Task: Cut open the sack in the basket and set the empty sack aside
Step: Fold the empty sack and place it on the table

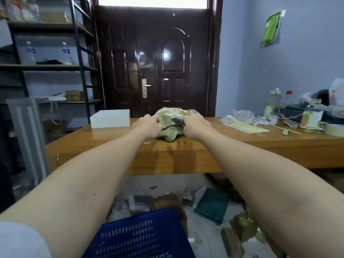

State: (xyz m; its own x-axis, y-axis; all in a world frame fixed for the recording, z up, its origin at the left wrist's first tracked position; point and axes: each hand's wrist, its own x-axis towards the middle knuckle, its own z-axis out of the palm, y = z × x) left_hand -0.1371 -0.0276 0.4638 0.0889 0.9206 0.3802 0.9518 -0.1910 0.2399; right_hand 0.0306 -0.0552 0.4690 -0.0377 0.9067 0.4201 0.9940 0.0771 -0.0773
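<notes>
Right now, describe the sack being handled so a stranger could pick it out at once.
Look at the long wooden table in front of the dark door. Near its middle, right of the white box, lies the sack, with the left hand on it and the right hand holding a dark knife against it. It is the only crumpled pale green bundle there.

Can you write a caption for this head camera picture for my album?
Both hands on a crumpled green sack on the wooden table, right hand holding a cutter.
</notes>
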